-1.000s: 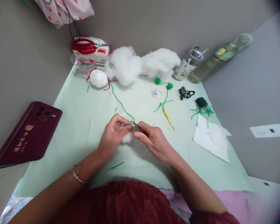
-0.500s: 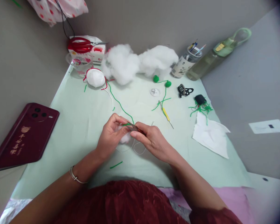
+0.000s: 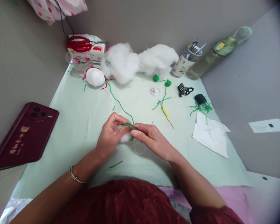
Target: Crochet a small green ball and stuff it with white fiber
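Near the middle of the table, my left hand (image 3: pixel 110 134) is closed round a small white fluffy piece (image 3: pixel 124 137) with green yarn (image 3: pixel 126 124) at its top. My right hand (image 3: pixel 150 137) grips small dark metal thread snips (image 3: pixel 132 126), partly covered by my fingers. The blades look closed and point left, touching or very near the green yarn at my left fingertips. A long green strand (image 3: pixel 121 105) runs from there back toward a white rounded piece with red edging (image 3: pixel 95 77). Thin white thread (image 3: pixel 140 152) loops below my hands.
White stuffing (image 3: pixel 122 63), red-handled scissors (image 3: pixel 79 44) on a box, a pen jar (image 3: pixel 183 63) and a bottle (image 3: pixel 205 60) line the back. A yellow crochet hook (image 3: pixel 166 114), hair clip (image 3: pixel 184 90) and white cloth (image 3: pixel 210 135) lie right; a phone (image 3: pixel 25 133) lies left.
The snips' blades, slightly apart before, now look closed at the green yarn. A bit of green now shows under my right fingertips. Both hands stay in nearly the same place.
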A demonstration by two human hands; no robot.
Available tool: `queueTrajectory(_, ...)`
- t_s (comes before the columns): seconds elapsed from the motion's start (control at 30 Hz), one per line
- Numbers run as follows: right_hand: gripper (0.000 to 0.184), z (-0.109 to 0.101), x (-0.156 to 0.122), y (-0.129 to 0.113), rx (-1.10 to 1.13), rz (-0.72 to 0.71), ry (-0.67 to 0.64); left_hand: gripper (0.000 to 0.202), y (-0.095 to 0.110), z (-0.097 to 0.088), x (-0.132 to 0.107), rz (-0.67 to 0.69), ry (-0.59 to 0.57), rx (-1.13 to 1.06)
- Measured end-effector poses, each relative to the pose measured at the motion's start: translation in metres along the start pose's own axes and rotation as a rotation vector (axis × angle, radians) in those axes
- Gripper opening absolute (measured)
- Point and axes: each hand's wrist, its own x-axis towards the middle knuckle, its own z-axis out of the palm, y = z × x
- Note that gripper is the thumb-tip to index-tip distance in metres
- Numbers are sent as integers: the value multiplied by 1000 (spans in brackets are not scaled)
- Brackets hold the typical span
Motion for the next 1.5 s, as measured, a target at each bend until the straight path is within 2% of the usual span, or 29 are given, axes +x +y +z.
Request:
queueTrajectory(0.2,50,1,-1,2,96,-9,-13,34,3,2,-1,-41,-63,-81)
queueTrajectory(0.47,54,2,5,12,246,-1,18,33,5,2,-1,-92,-31,-62)
queueTrajectory(0.63,50,1,5,12,197,13,102,32,5,2,-1,-129,-6,-42)
queueTrajectory(0.8,49,8,3,11,117,-29,149,32,3,1,-1,-98,21,-47)
queueTrajectory(0.97,49,13,3,7,81,-39,138,31,1,0,-1,-95,38,-60)
queueTrajectory(1.13,45,13,2,6,137,-41,130,26,-1,0,0,-86,26,-74)
queueTrajectory(1.5,45,13,2,8,97,-72,143,29,-2,-2,-1,-67,17,-57)
